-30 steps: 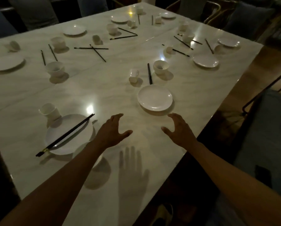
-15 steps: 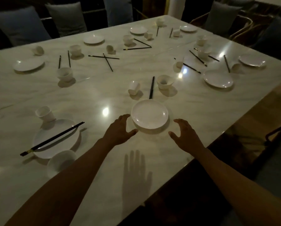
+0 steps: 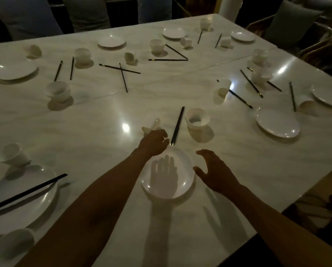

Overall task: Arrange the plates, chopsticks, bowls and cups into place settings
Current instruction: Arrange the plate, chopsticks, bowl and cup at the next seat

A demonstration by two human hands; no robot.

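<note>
Left hand (image 3: 154, 142) pinches a tipped cup (image 3: 151, 127); right grip (image 3: 216, 173) spread beside the bare plate (image 3: 184, 182).

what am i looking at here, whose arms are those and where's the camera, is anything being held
There is no machine here: the arms belong to a person who wears a wide-angle camera on the head, looking forward and down. The single view shows a pale marble table scattered with white plates, bowls, cups and dark chopsticks, to be sorted into place settings. The left hand reaches past the near plate and seems to grip a small white cup, though blur hides the fingers. The right hand hovers open beside the plate, holding nothing. A pair of chopsticks and a bowl lie just beyond.
</note>
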